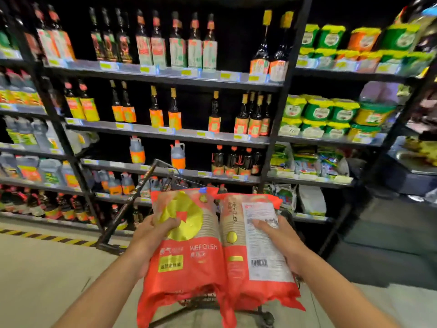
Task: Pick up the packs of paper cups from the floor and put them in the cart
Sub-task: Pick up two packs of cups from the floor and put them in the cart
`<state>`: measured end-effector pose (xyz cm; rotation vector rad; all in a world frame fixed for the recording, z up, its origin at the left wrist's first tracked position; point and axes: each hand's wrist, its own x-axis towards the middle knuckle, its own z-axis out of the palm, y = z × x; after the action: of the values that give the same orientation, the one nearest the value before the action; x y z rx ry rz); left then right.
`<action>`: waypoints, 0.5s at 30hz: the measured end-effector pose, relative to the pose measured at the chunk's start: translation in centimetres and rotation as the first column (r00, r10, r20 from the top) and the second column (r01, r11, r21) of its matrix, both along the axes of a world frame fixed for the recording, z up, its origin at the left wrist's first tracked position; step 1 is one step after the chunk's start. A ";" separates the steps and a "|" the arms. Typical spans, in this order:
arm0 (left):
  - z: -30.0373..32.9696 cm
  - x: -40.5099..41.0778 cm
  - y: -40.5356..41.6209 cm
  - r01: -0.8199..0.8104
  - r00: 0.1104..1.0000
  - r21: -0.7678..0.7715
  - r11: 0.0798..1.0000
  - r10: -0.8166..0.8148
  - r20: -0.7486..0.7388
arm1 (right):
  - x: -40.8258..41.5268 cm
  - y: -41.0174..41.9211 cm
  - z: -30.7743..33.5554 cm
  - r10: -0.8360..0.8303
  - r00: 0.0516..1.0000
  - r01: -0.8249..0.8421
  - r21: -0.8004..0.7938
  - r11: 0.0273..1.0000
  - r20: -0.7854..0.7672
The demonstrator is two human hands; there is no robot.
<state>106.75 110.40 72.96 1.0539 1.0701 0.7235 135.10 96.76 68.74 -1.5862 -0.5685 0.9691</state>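
From the head camera, two red packs of paper cups (220, 242) sit side by side, lifted off the floor (42, 268) above the dark wire cart (165, 185). The left hand (153, 235) clamps the left pack's edge, and the right hand (281, 237) presses the right pack's white label. Bottle-lined shelves (165, 74) stand behind.

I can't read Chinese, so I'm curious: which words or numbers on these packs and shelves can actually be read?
"WEFOLEN": left pack of paper cups, front, in white.
"WEFOLEN": right pack, sideways along its edge.
Chinese characters, yellow label, barcode digits, white back label: too blurred.
Shelf price tags, bottle labels: unreadable.
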 end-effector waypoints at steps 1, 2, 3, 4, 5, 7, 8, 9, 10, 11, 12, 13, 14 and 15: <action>-0.6 1.7 1.4 0.011 1.000 -0.005 1.000 -0.011 -0.003 | 1.5 0.8 -0.5 -0.023 1.000 0.023 -0.014 1.000 -0.007; -1.1 3.5 2.7 0.027 1.000 -0.012 1.000 -0.027 -0.011 | 3.0 1.5 -1.1 -0.040 0.999 0.040 -0.017 0.999 -0.003; -1.6 5.3 3.7 0.056 0.998 -0.019 0.998 -0.056 -0.013 | 4.5 2.2 -1.5 -0.062 0.998 0.062 -0.020 0.998 -0.001; -2.1 7.0 4.8 0.078 0.997 -0.020 0.997 -0.078 -0.011 | 6.0 2.9 -1.8 -0.076 0.997 0.076 -0.041 0.996 0.004; -2.5 8.8 5.7 0.099 0.995 -0.018 0.995 -0.100 -0.020 | 7.7 3.6 -2.3 -0.085 0.996 0.085 -0.055 0.995 0.005; -3.6 12.1 7.4 0.126 0.991 -0.024 0.992 -0.127 -0.039 | 10.7 4.8 -3.7 -0.095 0.995 0.096 -0.065 0.993 0.017; -4.3 13.7 8.2 0.134 0.990 -0.035 0.990 -0.136 -0.031 | 12.1 5.4 -4.4 -0.109 0.994 0.111 -0.073 0.991 0.025; -5.1 15.2 9.0 0.133 0.990 -0.049 0.990 -0.135 -0.033 | 13.3 6.0 -5.2 -0.124 0.992 0.126 -0.083 0.989 0.031; -5.9 16.8 9.8 0.135 0.990 -0.055 0.989 -0.137 -0.038 | 14.6 6.6 -6.0 -0.137 0.990 0.139 -0.093 0.986 0.031; -6.9 18.2 10.6 0.139 0.989 -0.060 0.988 -0.142 -0.045 | 15.8 7.2 -7.0 -0.146 0.989 0.149 -0.097 0.984 0.033; -8.1 19.7 11.5 0.141 0.988 -0.063 0.988 -0.145 -0.051 | 17.0 8.0 -8.1 -0.150 0.988 0.152 -0.103 0.983 0.029; -9.3 21.0 12.2 0.140 0.987 -0.069 0.988 -0.145 -0.063 | 18.1 8.7 -9.4 -0.144 0.989 0.146 -0.112 0.983 0.030; -10.8 22.1 12.9 0.135 0.987 -0.073 0.988 -0.141 -0.081 | 19.2 9.5 -11.0 -0.139 0.990 0.141 -0.126 0.982 0.027; -12.3 23.1 13.4 0.126 0.985 -0.077 0.989 -0.133 -0.107 | 20.1 10.2 -12.5 -0.125 0.992 0.127 -0.139 0.982 0.021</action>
<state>129.83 123.76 60.64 1.1034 1.1036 0.5242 155.22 106.94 56.26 -1.7329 -0.4101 0.9205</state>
